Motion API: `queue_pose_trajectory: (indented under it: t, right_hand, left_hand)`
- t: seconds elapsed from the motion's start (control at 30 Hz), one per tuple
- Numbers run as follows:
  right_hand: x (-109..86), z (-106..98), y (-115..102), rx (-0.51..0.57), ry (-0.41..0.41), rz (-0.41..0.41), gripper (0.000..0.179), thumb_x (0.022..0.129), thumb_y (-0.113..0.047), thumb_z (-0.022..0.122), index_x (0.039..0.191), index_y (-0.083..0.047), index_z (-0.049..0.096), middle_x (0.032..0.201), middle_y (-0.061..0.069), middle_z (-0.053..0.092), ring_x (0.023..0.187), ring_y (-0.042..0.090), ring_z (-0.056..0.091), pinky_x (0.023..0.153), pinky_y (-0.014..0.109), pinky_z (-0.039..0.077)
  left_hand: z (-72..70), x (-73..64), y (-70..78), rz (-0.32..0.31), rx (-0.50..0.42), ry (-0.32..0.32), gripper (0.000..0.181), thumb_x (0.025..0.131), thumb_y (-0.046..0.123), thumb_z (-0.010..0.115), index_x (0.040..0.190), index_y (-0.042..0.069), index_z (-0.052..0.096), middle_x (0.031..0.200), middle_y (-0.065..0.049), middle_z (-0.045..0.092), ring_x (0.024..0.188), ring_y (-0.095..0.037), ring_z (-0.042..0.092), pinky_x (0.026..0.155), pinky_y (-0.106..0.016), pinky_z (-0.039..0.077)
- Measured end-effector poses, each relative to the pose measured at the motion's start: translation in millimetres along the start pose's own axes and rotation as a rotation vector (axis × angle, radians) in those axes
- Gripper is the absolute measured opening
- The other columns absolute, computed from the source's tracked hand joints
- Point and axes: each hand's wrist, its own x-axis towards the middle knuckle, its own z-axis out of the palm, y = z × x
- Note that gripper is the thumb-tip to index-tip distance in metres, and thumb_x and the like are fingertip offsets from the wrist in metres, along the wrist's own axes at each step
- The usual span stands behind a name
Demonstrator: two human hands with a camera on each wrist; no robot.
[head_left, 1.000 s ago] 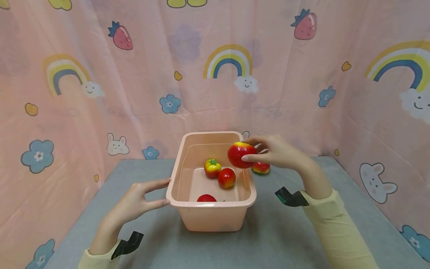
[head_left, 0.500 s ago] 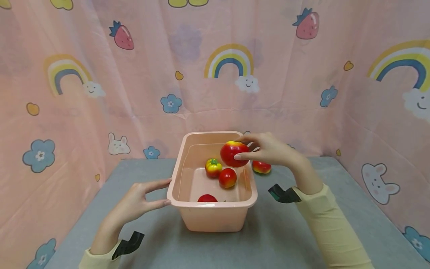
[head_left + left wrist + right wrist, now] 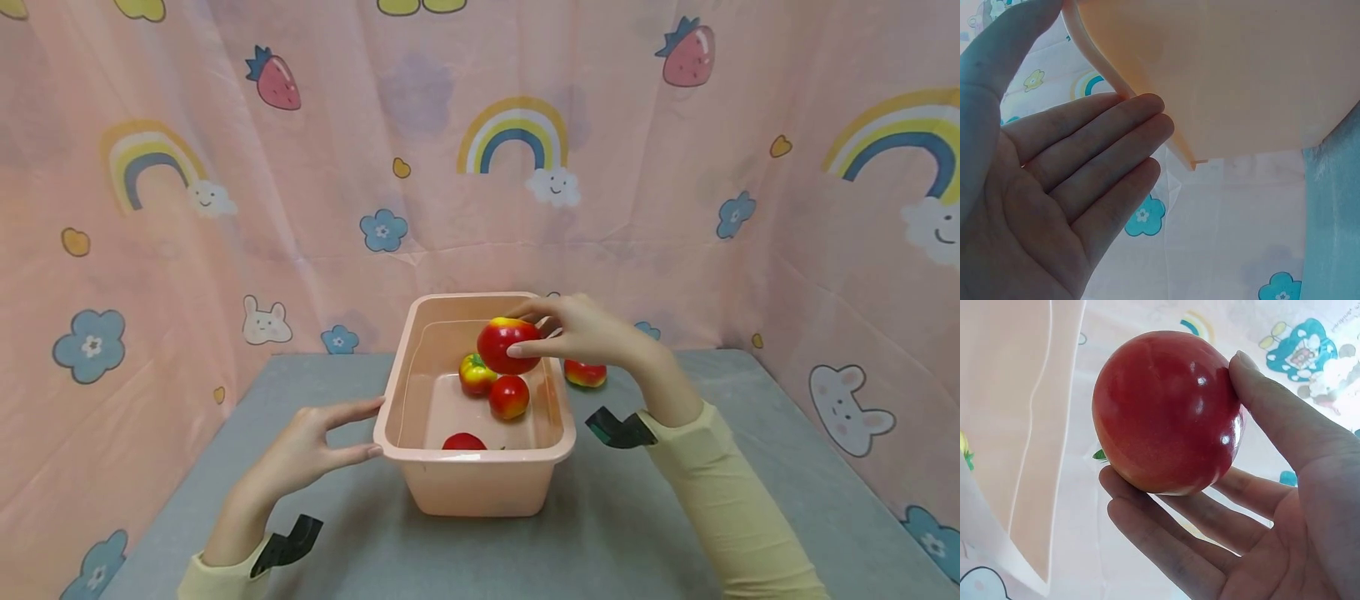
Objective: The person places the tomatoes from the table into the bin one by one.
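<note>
My right hand point(image 3: 592, 333) holds a big red apple point(image 3: 506, 346) with a yellow top over the right part of a pink plastic bin point(image 3: 480, 483). In the right wrist view, the thumb lies on one side of the apple point(image 3: 1166, 412) and the fingers on the other. My left hand point(image 3: 307, 446) touches the bin's left rim with thumb and fingertips; the left wrist view shows its fingers point(image 3: 1104, 144) nearly straight against the rim. Inside the bin lie a yellow-and-red bell pepper point(image 3: 474, 377), a round red-yellow fruit point(image 3: 509, 397) and a red one point(image 3: 463, 442), partly hidden by the front rim.
A red-and-yellow fruit point(image 3: 585, 374) lies on the grey table point(image 3: 322, 492) just right of the bin, partly behind the right hand. A pink patterned curtain point(image 3: 315, 233) hangs behind and along both sides of the table.
My right hand has carried the apple leftward, from above the bin's right rim to further over its inside. The left hand stays at the left rim.
</note>
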Motion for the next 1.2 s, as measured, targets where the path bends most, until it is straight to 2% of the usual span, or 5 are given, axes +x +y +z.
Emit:
queue_pose_trajectory:
  t: [0.33, 0.53, 0.8, 1.0, 1.2]
  right_hand:
    - [9.9, 2.4, -1.4, 0.030, -0.027, -0.056, 0.052, 0.082, -0.039, 0.073, 0.128, -0.018, 0.057, 0.120, 0.005, 0.065, 0.103, 0.024, 0.065, 0.080, 0.038, 0.057]
    - [12.1, 4.8, -0.8, 0.030, -0.007, -0.066, 0.051, 0.082, -0.036, 0.073, 0.127, -0.016, 0.057, 0.119, 0.007, 0.066, 0.103, 0.023, 0.067, 0.085, 0.040, 0.056]
    - [9.6, 5.3, 10.4, 0.017, 0.009, -0.089, 0.048, 0.083, -0.028, 0.073, 0.126, -0.011, 0.057, 0.118, 0.012, 0.066, 0.104, 0.026, 0.067, 0.086, 0.041, 0.055]
    - [6.1, 6.5, 22.9, 0.027, 0.020, -0.071, 0.048, 0.083, -0.031, 0.073, 0.125, -0.011, 0.059, 0.116, 0.008, 0.068, 0.103, 0.024, 0.067, 0.086, 0.041, 0.055]
    - [2.8, 10.8, 36.2, 0.057, 0.035, -0.018, 0.047, 0.084, -0.035, 0.072, 0.123, -0.013, 0.059, 0.115, 0.006, 0.068, 0.103, 0.023, 0.066, 0.084, 0.041, 0.056]
  left_hand:
    - [-0.4, 1.4, 1.1, 0.011, 0.009, 0.002, 0.058, 0.079, 0.043, 0.073, 0.128, 0.015, 0.061, 0.126, 0.003, 0.063, 0.116, -0.017, 0.060, 0.092, -0.042, 0.051]
    - [-0.1, 2.4, 1.2, 0.010, 0.001, -0.003, 0.060, 0.079, 0.045, 0.073, 0.129, 0.015, 0.060, 0.127, 0.003, 0.062, 0.117, -0.017, 0.060, 0.093, -0.042, 0.051]
    - [-0.1, 1.9, 1.4, 0.006, 0.001, 0.000, 0.059, 0.079, 0.045, 0.073, 0.129, 0.015, 0.061, 0.126, 0.003, 0.063, 0.117, -0.017, 0.060, 0.092, -0.042, 0.051]
    - [-0.6, 0.9, 1.4, 0.012, 0.019, 0.009, 0.058, 0.079, 0.043, 0.074, 0.129, 0.016, 0.061, 0.126, 0.005, 0.063, 0.116, -0.015, 0.060, 0.093, -0.041, 0.051]
    - [-0.4, -0.2, 0.5, 0.014, 0.032, 0.017, 0.056, 0.080, 0.041, 0.074, 0.128, 0.016, 0.061, 0.125, 0.006, 0.063, 0.115, -0.014, 0.061, 0.093, -0.040, 0.051]
